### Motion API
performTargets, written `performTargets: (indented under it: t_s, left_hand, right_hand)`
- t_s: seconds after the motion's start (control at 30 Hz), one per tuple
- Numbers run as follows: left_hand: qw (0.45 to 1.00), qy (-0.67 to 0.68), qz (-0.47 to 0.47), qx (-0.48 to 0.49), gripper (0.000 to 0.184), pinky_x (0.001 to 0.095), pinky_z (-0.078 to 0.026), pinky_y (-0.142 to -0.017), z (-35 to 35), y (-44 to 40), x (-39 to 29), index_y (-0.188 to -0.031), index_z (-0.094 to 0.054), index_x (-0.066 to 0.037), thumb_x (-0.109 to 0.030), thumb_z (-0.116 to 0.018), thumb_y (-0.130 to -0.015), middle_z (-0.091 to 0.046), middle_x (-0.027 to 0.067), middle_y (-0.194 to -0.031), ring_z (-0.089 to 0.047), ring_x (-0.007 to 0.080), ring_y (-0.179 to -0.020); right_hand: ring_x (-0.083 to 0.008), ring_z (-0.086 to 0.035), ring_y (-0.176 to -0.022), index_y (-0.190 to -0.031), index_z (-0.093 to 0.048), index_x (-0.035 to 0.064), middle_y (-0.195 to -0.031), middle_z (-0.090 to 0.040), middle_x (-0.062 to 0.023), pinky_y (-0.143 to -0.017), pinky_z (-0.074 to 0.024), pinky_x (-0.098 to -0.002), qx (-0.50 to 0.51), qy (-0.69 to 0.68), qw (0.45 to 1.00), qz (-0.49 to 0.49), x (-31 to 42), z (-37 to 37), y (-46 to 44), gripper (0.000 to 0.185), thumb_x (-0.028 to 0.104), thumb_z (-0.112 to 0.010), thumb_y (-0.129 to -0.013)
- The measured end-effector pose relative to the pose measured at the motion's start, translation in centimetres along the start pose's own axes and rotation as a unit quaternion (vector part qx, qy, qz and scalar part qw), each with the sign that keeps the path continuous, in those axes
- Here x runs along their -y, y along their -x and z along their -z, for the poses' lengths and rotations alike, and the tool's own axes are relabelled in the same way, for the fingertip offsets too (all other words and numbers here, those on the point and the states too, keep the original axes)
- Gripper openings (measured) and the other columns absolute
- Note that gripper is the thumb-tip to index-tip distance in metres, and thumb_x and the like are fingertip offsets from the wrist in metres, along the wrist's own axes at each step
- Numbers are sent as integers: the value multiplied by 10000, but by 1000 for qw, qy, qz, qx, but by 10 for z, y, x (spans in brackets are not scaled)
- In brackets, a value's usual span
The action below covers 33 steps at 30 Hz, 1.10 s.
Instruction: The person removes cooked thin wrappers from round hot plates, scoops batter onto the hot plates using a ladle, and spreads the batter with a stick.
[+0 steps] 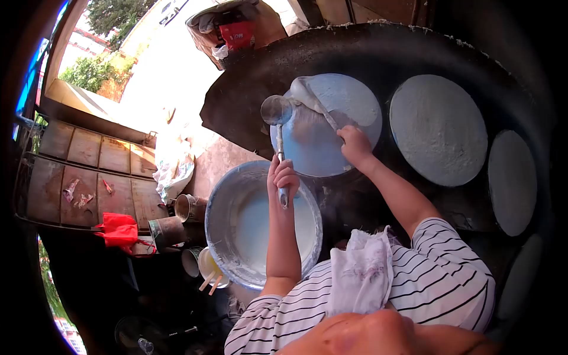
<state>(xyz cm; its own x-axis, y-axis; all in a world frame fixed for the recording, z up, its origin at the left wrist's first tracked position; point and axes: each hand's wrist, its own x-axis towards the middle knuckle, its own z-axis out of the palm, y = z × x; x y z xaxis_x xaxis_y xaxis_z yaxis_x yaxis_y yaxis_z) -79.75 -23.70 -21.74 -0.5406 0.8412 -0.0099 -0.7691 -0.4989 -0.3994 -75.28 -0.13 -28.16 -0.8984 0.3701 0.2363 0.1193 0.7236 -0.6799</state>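
My left hand is wrapped round the handle of a metal ladle, whose bowl is at the left edge of a round blue-white disc. The fingers of my right hand are closed on the handle of a scraper. Whitish batter hangs by the scraper's far end, and a pale layer covers the disc's upper right. Below my left hand stands a large blue tub with milky liquid inside.
More round discs lie to the right in a dark surface. Small metal buckets, a red bag and a white container with two sticks are left of the tub. A red packet lies at the top.
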Motion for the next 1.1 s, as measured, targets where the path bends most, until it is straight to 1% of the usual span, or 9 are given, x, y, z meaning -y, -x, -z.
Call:
performTargets:
  t_s: [0.17,0.23,0.37,0.5,0.67,0.73,0.83,0.93,1.1]
  left_hand:
    - [993,-37,-70,87,448,195,-374,-307,-19,17,73,-649,-374,-69,-352,-374,-996,-346,-17,-511,-396,73,-349]
    - [988,-110,-88,60,453,192,-373,-304,-21,18,86,-647,-376,-66,-353,-378,-997,-342,-17,-510,-387,75,-341]
    - [988,-91,-110,61,385,196,-334,-316,-2,-6,80,-736,-429,-48,-322,-382,-1002,-354,-3,-572,-376,61,-380]
    - [980,-130,-151,13,451,207,-345,-323,-18,-1,96,-638,-370,-69,-340,-387,-998,-372,-1,-553,-399,68,-377]
    - [955,-221,-200,4,273,185,-337,-338,-19,17,86,-987,-517,-70,-309,-386,-1005,-329,-15,-590,-372,51,-401]
    - [942,-247,-225,2,259,176,-334,-344,-20,3,84,-1177,-533,-151,-283,-393,-1005,-311,-20,-600,-353,44,-404]
    - [924,-258,-279,-37,313,172,-326,-340,-19,-2,84,-1307,-474,-279,-252,-409,-1002,-305,-23,-617,-328,35,-402]
    - [893,-312,-314,-86,349,160,-302,-328,-17,20,88,-1346,-423,-269,-236,-416,-999,-305,-23,-631,-312,27,-404]
    - [808,-446,-340,-179,438,140,-284,-325,-25,36,95,-1413,-312,-325,-186,-390,-1005,-303,-26,-634,-288,15,-404]
  right_hand:
    - [-329,-558,-933,-917,-694,51,-971,-644,-95,-819,-470,-380,46,-56,990,125,-33,86,-14,275,-33,-570,-687]
    - [-333,-572,-875,-912,-693,50,-961,-646,-100,-782,-474,-386,-66,-11,992,105,-74,88,-37,279,-38,-570,-678]
    - [-327,-582,-881,-894,-681,50,-949,-638,-117,-776,-471,-394,40,-67,989,123,-70,43,-61,245,-25,-555,-697]
    - [-326,-586,-911,-890,-669,39,-939,-631,-125,-793,-468,-388,123,-110,973,163,-48,51,-42,226,-9,-548,-705]
    - [-315,-623,-867,-881,-696,60,-922,-651,-116,-735,-494,-354,119,-141,972,145,-88,84,-86,246,-31,-585,-681]
    - [-309,-622,-883,-875,-694,54,-929,-653,-112,-751,-492,-349,118,-103,976,149,-84,63,-116,237,-29,-593,-678]
    - [-305,-611,-907,-889,-682,44,-943,-647,-115,-781,-481,-351,222,-109,952,179,-52,35,-108,194,-7,-602,-720]
    - [-284,-620,-907,-904,-687,36,-947,-652,-104,-773,-484,-342,233,-113,935,241,-50,35,-91,187,21,-626,-728]
    - [-266,-626,-915,-915,-706,46,-980,-664,-89,-822,-485,-320,268,-134,927,226,-67,74,-131,241,-19,-636,-694]
